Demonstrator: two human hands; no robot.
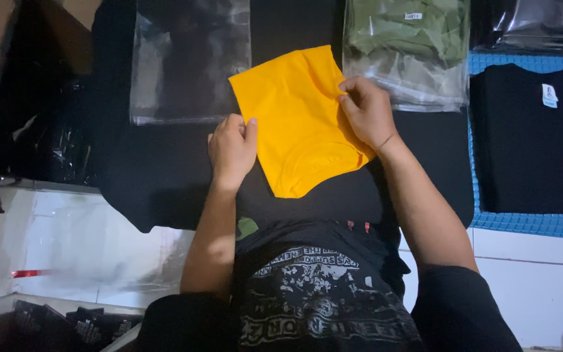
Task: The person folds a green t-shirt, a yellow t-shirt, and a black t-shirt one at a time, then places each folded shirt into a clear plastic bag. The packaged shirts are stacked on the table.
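A folded yellow garment (pixel 298 120) lay on a black cloth (pixel 158 176) before the person. Its left edge was gripped by the left hand (pixel 232 148), its right fold pinched by the right hand (pixel 366 109). It was judged light, soft and limp, best held at the edges.

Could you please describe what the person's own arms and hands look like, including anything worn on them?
Both forearms are bare below short black sleeves. The left hand wears nothing visible. The right hand has a thin dark band at the wrist. No gloves, rings or watch show.
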